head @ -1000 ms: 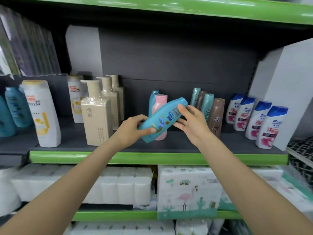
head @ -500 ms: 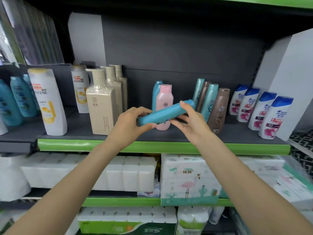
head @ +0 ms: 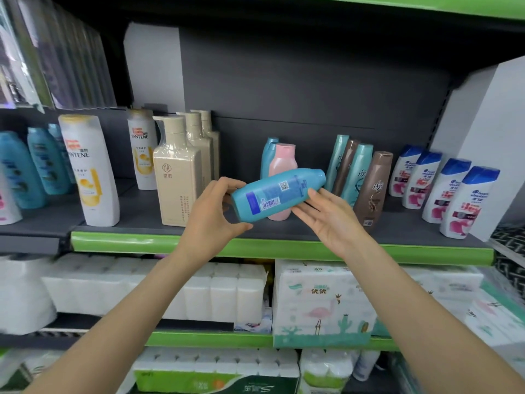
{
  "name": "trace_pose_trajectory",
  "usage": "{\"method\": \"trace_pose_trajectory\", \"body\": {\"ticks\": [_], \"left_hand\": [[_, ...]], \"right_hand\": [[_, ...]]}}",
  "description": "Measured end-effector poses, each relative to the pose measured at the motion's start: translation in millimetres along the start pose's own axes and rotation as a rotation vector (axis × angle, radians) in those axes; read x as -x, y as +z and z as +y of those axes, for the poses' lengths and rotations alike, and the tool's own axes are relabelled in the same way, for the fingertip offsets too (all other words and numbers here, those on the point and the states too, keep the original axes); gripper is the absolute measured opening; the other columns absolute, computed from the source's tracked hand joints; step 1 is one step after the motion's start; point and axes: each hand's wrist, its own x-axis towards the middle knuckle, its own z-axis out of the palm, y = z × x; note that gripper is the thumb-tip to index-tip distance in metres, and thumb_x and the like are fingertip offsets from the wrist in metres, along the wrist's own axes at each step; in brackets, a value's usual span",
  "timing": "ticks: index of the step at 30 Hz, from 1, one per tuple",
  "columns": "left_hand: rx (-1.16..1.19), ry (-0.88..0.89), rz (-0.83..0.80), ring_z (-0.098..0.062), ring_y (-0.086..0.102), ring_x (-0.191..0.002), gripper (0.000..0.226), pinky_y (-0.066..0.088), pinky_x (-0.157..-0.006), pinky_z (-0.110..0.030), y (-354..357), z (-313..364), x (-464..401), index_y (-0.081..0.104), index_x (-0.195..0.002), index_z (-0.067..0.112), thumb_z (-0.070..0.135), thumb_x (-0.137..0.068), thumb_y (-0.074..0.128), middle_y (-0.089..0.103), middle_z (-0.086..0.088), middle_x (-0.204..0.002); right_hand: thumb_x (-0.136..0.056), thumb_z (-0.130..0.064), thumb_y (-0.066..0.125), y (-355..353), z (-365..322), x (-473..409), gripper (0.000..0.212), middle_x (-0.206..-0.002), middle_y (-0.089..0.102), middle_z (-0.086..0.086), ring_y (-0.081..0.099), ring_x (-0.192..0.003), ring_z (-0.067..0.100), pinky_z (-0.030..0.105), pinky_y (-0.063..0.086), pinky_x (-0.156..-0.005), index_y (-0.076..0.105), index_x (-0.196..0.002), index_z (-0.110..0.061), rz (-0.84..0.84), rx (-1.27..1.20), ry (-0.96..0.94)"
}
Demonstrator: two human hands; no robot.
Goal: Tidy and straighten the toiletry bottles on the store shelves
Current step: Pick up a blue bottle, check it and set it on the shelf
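A blue bottle (head: 277,194) lies nearly level in the air in front of the shelf, cap to the right, its barcode side facing me. My left hand (head: 211,216) grips its base end. My right hand (head: 329,220) supports it from below near the cap end, fingers spread. Right behind it a pink bottle (head: 282,159) stands upright on the dark shelf (head: 312,228), with another blue bottle (head: 266,155) behind that.
To the right stand teal and brown bottles (head: 372,189) and a row of white bottles with blue caps (head: 460,200). Beige pump bottles (head: 176,172) and white Pantene bottles (head: 91,172) stand to the left. Packs of tissue fill the shelves below.
The blue bottle has been rolled over between my hands: its printed front faced me, then its edge, and now the barcode side. My view shifted slightly.
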Motion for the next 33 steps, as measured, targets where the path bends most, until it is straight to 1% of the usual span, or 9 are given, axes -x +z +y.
{"method": "trace_pose_trajectory", "body": {"ticks": [4,8,12,17,21,24,27,31,33], "left_hand": [[0.014,0.014,0.014,0.0,0.054,-0.097,0.061,0.047,-0.077,-0.01,0.8,-2.3,0.5,0.047,-0.109,0.032,0.011,-0.065,0.083,0.055,0.007,-0.111],[0.068,-0.031,-0.004,-0.002,0.057,-0.097,0.061,0.051,-0.079,-0.016,1.3,-0.5,-0.5,0.049,-0.111,0.03,0.013,-0.064,0.084,0.057,0.01,-0.111],[0.324,-0.239,-0.069,-0.012,0.065,-0.092,0.051,0.055,-0.078,-0.028,-1.4,1.2,-0.2,0.057,-0.106,0.029,0.019,-0.064,0.084,0.065,0.008,-0.104],[0.661,-0.516,-0.195,-0.013,0.065,-0.084,0.018,0.052,-0.084,-0.029,2.7,12.3,-0.2,0.064,-0.099,0.017,0.022,-0.082,0.068,0.067,-0.007,-0.098],[0.825,-0.69,-0.308,-0.011,0.068,-0.075,0.036,0.051,-0.079,-0.025,8.3,12.2,-6.8,0.063,-0.105,0.009,0.039,-0.089,0.054,0.072,-0.013,-0.091],[0.793,-0.713,-0.415,-0.014,0.069,-0.079,0.045,0.052,-0.082,-0.031,12.2,8.8,-9.4,0.066,-0.105,0.007,0.046,-0.091,0.047,0.072,-0.015,-0.095],[0.702,-0.684,-0.425,-0.016,0.07,-0.09,0.036,0.051,-0.089,-0.034,17.0,6.4,-14.9,0.066,-0.108,0.013,0.041,-0.094,0.047,0.073,-0.009,-0.097],[0.364,-0.472,-0.379,-0.011,0.068,-0.083,0.022,0.054,-0.079,-0.02,25.2,2.9,-29.4,0.066,-0.106,0.009,0.023,-0.095,0.052,0.071,-0.003,-0.098],[0.215,-0.345,-0.372,-0.015,0.067,-0.088,0.02,0.055,-0.084,-0.028,31.8,1.1,-38.6,0.066,-0.105,0.008,0.02,-0.092,0.058,0.07,-0.005,-0.101]], "right_hand": [[-0.096,-0.009,0.048,-0.6,0.6,0.2,0.028,-0.118,0.066,0.01,0.064,-0.107,0.02,0.03,0.056,-0.086,0.055,-0.123,-0.007,0.004,0.013,0.01],[-0.096,-0.011,0.049,-0.7,-1.5,1.1,0.022,-0.11,0.07,0.006,0.068,-0.101,0.016,0.027,0.057,-0.082,0.059,-0.115,-0.011,0.017,0.002,0.003],[-0.097,-0.017,0.048,-2.4,-3.6,0.6,0.017,-0.096,0.074,0.001,0.07,-0.091,0.011,0.022,0.057,-0.075,0.063,-0.104,-0.016,0.039,-0.005,-0.036],[-0.097,-0.028,0.046,-1.1,-2.8,-4.7,0.024,-0.115,0.067,0.004,0.065,-0.107,0.016,0.039,0.05,-0.094,0.06,-0.116,-0.023,-0.028,0.028,-0.049],[-0.094,-0.027,0.052,4.3,-1.1,-11.8,0.037,-0.12,0.064,0.006,0.064,-0.109,0.021,0.041,0.052,-0.092,0.051,-0.129,-0.017,-0.065,0.015,-0.049],[-0.094,-0.021,0.053,8.4,-5.2,-18.1,0.037,-0.118,0.064,0.01,0.066,-0.104,0.02,0.033,0.057,-0.081,0.051,-0.128,-0.008,-0.01,0.006,-0.069],[-0.094,-0.017,0.054,8.8,-10.2,-24.1,0.036,-0.118,0.064,0.011,0.065,-0.105,0.021,0.034,0.057,-0.083,0.051,-0.127,-0.005,0.04,0.095,-0.093],[-0.088,-0.011,0.063,13.0,-12.3,-28.7,0.035,-0.102,0.068,0.008,0.068,-0.093,0.019,0.036,0.058,-0.08,0.054,-0.122,-0.006,0.08,0.287,-0.176],[-0.084,-0.011,0.068,15.7,-8.8,-32.6,0.036,-0.097,0.069,0.007,0.069,-0.088,0.018,0.038,0.058,-0.079,0.056,-0.118,-0.01,0.127,0.445,-0.224]]}}
